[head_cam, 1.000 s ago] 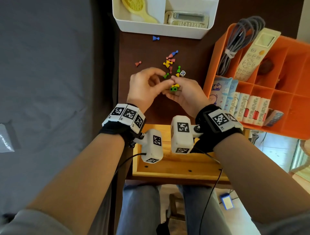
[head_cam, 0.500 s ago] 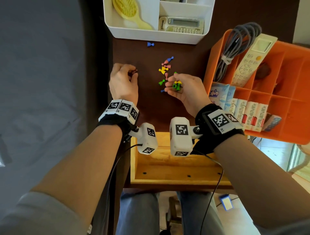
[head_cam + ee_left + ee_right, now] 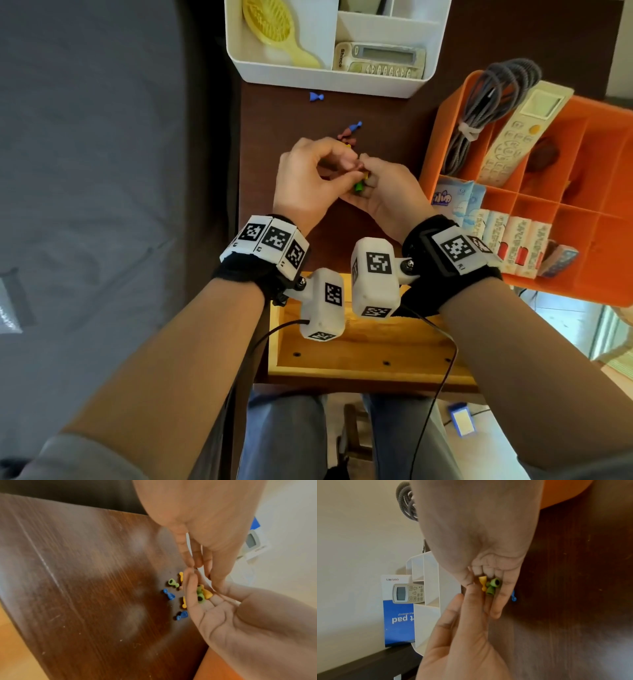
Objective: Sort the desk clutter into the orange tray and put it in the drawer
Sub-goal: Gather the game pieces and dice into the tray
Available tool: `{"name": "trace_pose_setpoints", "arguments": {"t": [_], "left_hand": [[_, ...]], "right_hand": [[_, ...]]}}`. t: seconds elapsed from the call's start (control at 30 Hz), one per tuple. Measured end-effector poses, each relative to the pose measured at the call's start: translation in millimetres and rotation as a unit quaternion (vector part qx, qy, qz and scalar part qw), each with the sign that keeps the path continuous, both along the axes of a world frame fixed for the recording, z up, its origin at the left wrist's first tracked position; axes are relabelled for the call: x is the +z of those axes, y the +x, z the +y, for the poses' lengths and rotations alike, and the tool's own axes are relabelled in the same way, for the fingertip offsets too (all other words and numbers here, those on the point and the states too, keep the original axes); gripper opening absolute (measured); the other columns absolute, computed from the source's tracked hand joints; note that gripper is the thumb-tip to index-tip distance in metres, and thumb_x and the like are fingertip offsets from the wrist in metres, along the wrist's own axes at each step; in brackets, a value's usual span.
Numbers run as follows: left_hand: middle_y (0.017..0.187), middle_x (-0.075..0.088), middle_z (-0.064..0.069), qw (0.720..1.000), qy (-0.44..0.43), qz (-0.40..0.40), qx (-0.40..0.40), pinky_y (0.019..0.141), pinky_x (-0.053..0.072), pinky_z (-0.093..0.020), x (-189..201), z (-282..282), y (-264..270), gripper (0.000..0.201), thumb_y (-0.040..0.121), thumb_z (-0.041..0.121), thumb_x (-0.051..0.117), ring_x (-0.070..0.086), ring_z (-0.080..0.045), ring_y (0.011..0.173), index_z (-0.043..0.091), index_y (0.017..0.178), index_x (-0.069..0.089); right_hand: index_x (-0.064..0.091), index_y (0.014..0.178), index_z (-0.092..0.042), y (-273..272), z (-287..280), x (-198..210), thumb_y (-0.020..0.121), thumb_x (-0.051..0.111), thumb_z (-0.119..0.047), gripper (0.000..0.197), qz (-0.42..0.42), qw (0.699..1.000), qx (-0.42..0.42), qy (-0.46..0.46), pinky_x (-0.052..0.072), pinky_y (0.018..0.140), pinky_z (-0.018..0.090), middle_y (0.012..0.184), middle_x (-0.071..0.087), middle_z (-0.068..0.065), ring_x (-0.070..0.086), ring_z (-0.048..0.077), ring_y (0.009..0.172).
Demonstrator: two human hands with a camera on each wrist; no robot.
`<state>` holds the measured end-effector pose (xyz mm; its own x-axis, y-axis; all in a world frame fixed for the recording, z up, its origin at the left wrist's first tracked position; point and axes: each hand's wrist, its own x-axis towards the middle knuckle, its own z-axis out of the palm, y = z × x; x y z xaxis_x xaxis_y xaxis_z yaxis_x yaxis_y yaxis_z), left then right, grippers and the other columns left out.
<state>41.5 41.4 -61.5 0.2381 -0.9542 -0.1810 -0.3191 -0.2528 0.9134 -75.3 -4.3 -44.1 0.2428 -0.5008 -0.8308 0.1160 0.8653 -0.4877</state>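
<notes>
Currently cradles three pawns (image 3: pixel 491 586), two green and one yellow, in the palm-up right hand (image 3: pixel 387 195), fingers curled loosely round them above the middle of the desk (image 3: pixel 376 113). Brings the left hand (image 3: pixel 305 181) over that palm with thumb and fingertips drawn together, touching the right fingers; cannot tell whether a piece sits in that pinch. Leaves loose pawns (image 3: pixel 169 594) on the wood just beyond: two blue, two yellow and one green in the left-wrist view, plus two blue and a small red cluster toward the far edge. Shows one orange tray (image 3: pixel 582 291) overhanging the right edge, holding one coiled grey cable (image 3: pixel 479 113) and one remote (image 3: pixel 513 137). Shows one white organizer (image 3: pixel 329 82) at the far edge and one wooden drawer (image 3: pixel 359 353) open at the near edge.
</notes>
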Motion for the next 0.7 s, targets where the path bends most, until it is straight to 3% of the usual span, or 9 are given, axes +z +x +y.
{"name": "trace_pose_setpoints", "arguments": {"t": [0.07,0.13,0.2,0.3,0.4,0.47,0.57,0.63,0.7], "left_hand": [[0.087,0.07,0.0,1.0,-0.003,-0.014,-0.007,0.077,0.053,-0.018,1,-2,1,0.02,0.071,0.019,0.078,0.061,-0.003,0.087,0.017,0.088,0.069],[0.088,0.069,0.004,1.0,-0.009,-0.015,-0.002,0.077,0.053,-0.018,1,-4,2,0.02,0.072,0.021,0.077,0.062,-0.003,0.089,0.017,0.089,0.069],[0.088,0.068,0.007,0.999,-0.023,-0.011,0.024,0.075,0.054,-0.021,2,-7,3,0.013,0.078,0.019,0.071,0.064,-0.005,0.087,0.016,0.09,0.069],[0.095,0.067,0.004,0.997,-0.026,-0.031,0.068,0.072,0.048,-0.009,-4,-15,7,0.014,0.087,0.01,0.059,0.062,0.002,0.081,0.011,0.097,0.069],[0.113,0.064,-0.005,0.995,-0.022,-0.08,0.049,0.073,0.046,-0.004,-16,-25,12,0.026,0.085,0.005,0.057,0.062,-0.008,0.096,0.008,0.11,0.065],[0.126,0.057,-0.008,0.993,-0.009,-0.113,0.027,0.075,0.051,-0.01,-26,-34,15,0.033,0.083,0.005,0.057,0.058,-0.016,0.111,0.007,0.116,0.062],[0.131,0.055,-0.006,0.984,0.01,-0.178,0.03,0.091,0.051,-0.035,-35,-46,18,0.04,0.082,0.007,0.053,0.052,-0.023,0.119,0.007,0.121,0.059],[0.131,0.055,-0.004,0.973,0.036,-0.227,0.032,0.099,0.039,-0.026,-38,-53,18,0.04,0.084,0.008,0.052,0.049,-0.025,0.119,0.01,0.124,0.057],[0.131,0.055,-0.004,0.964,0.056,-0.257,0.035,0.096,0.037,-0.025,-39,-57,18,0.039,0.086,0.008,0.053,0.047,-0.026,0.117,0.012,0.125,0.056]], "right_hand": [[0.06,0.099,-0.005,-2,-2,1,0.099,0.041,-0.015,0.022,-0.018,1.0,-0.004,-0.003,0.058,0.073,0.029,0.096,0.065,0.012,0.065,0.016,0.083],[0.063,0.092,-0.005,-3,-7,2,0.099,0.042,-0.016,0.025,-0.022,1.0,-0.007,-0.006,0.058,0.077,0.029,0.09,0.066,0.01,0.066,0.015,0.078],[0.064,0.085,-0.005,-4,-12,5,0.099,0.043,-0.016,0.027,-0.006,1.0,-0.009,-0.009,0.058,0.071,0.025,0.085,0.067,0.009,0.069,0.014,0.072],[0.062,0.082,-0.004,-4,-18,6,0.099,0.043,-0.016,0.028,0.024,1.0,-0.014,-0.012,0.058,0.064,0.021,0.082,0.064,0.011,0.067,0.017,0.069],[0.061,0.083,-0.003,-4,-26,5,0.098,0.045,-0.015,0.026,0.041,0.999,-0.008,-0.028,0.057,0.062,0.02,0.081,0.062,0.011,0.067,0.018,0.07],[0.062,0.081,-0.003,-4,-32,4,0.097,0.046,-0.014,0.025,0.055,0.998,-0.002,-0.044,0.057,0.062,0.02,0.079,0.061,0.011,0.066,0.018,0.069],[0.061,0.077,-0.004,-4,-39,2,0.097,0.047,-0.01,0.025,0.071,0.996,0.005,-0.058,0.056,0.06,0.018,0.073,0.059,0.011,0.065,0.016,0.06],[0.06,0.075,-0.004,-4,-42,1,0.096,0.047,-0.009,0.025,0.075,0.995,0.009,-0.059,0.056,0.058,0.018,0.071,0.058,0.01,0.064,0.015,0.056],[0.06,0.075,-0.004,-4,-44,0,0.096,0.048,-0.008,0.025,0.079,0.995,0.009,-0.057,0.056,0.059,0.019,0.069,0.058,0.01,0.063,0.014,0.055]]}}
